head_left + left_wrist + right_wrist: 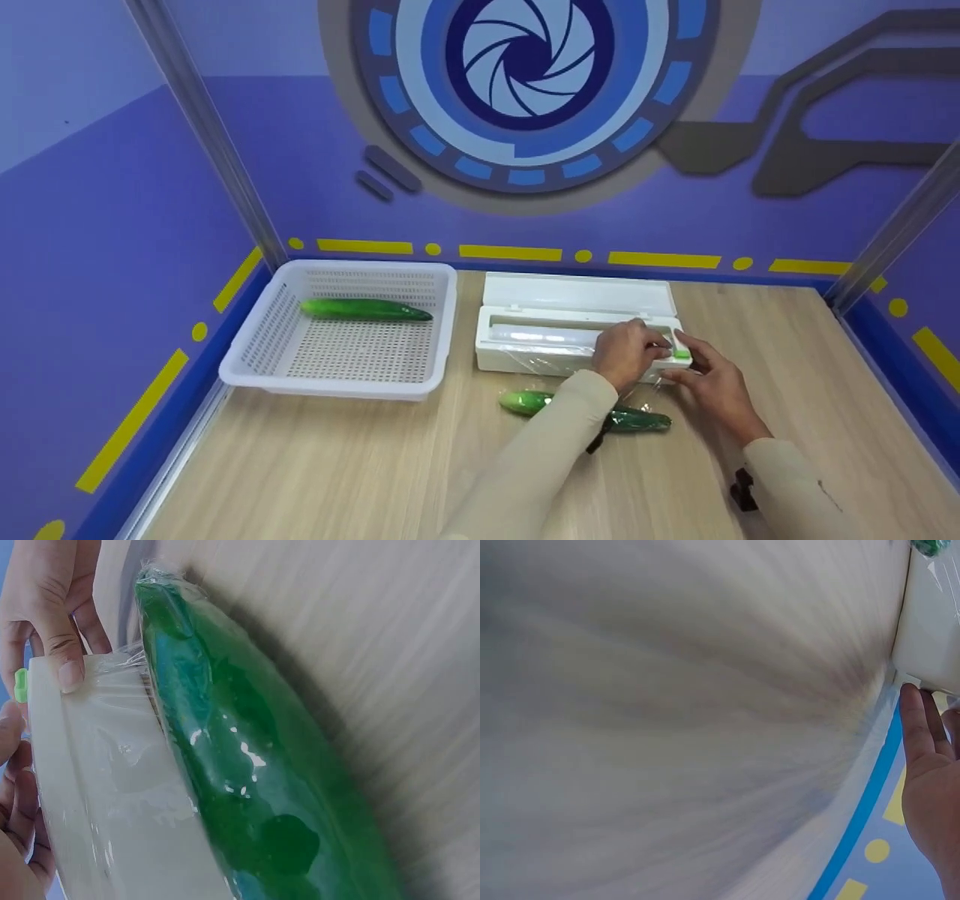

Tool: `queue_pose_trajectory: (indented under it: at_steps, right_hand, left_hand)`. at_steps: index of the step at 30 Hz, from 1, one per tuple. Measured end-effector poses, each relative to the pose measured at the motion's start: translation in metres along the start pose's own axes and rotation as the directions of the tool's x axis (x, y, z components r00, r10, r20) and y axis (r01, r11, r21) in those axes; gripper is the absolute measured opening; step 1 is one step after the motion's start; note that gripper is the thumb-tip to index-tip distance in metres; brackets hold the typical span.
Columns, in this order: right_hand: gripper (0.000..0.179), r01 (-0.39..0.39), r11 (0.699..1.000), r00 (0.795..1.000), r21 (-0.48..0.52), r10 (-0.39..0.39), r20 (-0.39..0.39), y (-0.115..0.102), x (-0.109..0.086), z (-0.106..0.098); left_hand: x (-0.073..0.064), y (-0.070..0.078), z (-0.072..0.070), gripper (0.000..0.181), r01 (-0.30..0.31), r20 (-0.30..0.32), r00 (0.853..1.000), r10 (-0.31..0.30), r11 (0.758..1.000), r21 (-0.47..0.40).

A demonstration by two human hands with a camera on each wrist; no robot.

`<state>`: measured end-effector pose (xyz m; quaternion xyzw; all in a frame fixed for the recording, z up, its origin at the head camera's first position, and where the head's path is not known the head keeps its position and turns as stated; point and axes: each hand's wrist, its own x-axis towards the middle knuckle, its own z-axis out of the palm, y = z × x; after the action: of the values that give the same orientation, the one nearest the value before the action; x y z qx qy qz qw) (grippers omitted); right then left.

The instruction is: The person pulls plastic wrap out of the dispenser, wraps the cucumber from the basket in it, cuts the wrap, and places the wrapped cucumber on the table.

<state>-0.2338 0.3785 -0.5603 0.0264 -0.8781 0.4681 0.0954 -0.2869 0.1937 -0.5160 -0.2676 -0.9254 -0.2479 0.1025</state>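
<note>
A white cling film dispenser box (540, 361) stands with its lid up, a film roll (544, 335) inside. My left hand (624, 354) lies over the box's right part, fingers bent close to the green slider (681, 354); whether they pinch it is unclear. My right hand (720, 386) holds the box's right end, its thumb on the front face in the left wrist view and its fingers behind. Clear film runs over the box front to a cucumber (247, 757) in front of it, which looks covered in film. My left forearm hides the cucumber's middle in the head view.
A white perforated basket (337, 385) stands left of the box, with another cucumber (367, 308) lying in it. Blue-purple panels (262, 150) rise behind and at both sides of the wooden table (360, 465).
</note>
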Motion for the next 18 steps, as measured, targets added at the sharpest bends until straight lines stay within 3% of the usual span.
queue_pose_trajectory:
  at_steps: [9,18]
  right_hand:
    - [0.072,0.001,1.0,1.0,0.014,-0.001,0.0,0.001,-0.002,0.003]
    - [0.07,0.001,1.0,1.0,0.027,0.0,-0.01,0.003,-0.004,0.005]
  left_hand:
    - [-0.002,-0.001,0.005,0.012,0.025,0.021,1.0,-0.024,0.997,-0.076]
    - [-0.001,0.002,0.011,0.013,0.05,0.005,0.999,-0.05,0.995,-0.086]
